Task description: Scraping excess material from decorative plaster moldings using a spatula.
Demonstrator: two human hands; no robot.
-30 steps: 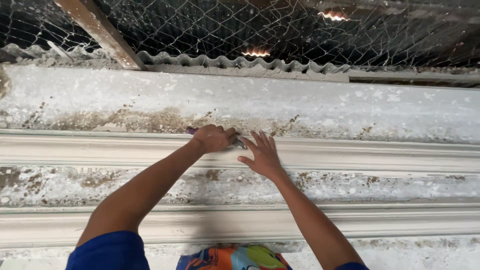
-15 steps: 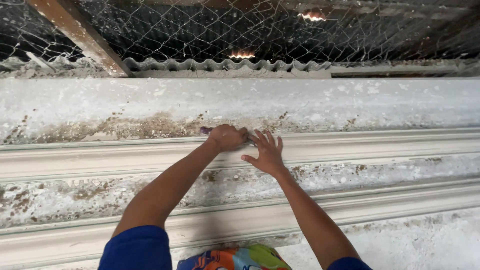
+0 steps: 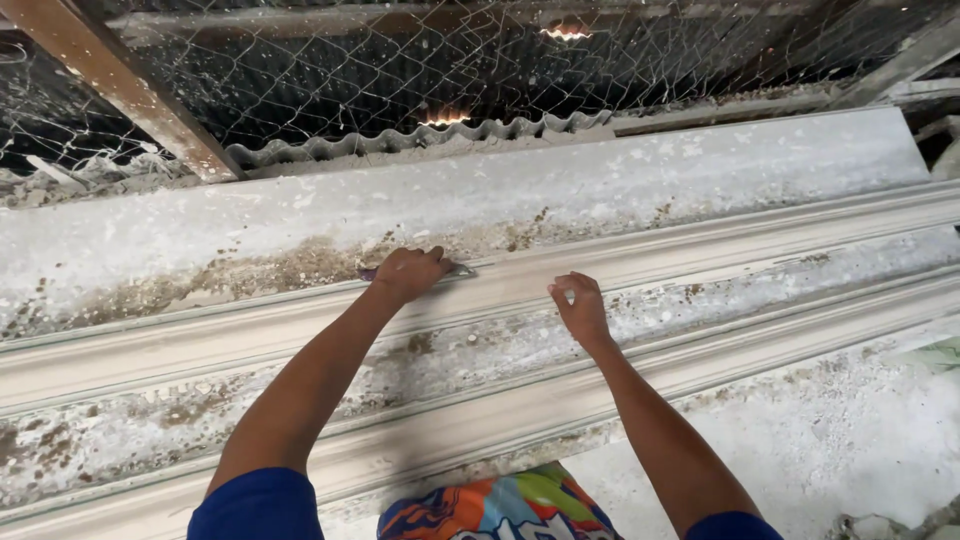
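Since the earlier frame, our right hand (image 3: 580, 305) has slid away to the right, so the two hands are now well apart. The plaster moulding (image 3: 700, 258) is a long pale strip with stepped ridges, stained brown in places and dusty. Our left hand (image 3: 412, 272) is closed on a small scraping tool (image 3: 458, 269) — only its thin tip and a bit of handle show, so its shape is hard to tell. The right hand rests loosely curled on the moulding, holding nothing. The moulding runs under both hands, across the white surface (image 3: 820, 440).

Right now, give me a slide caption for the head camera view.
Left hand presses a small metal tool against a long plaster moulding; right hand hovers alongside.
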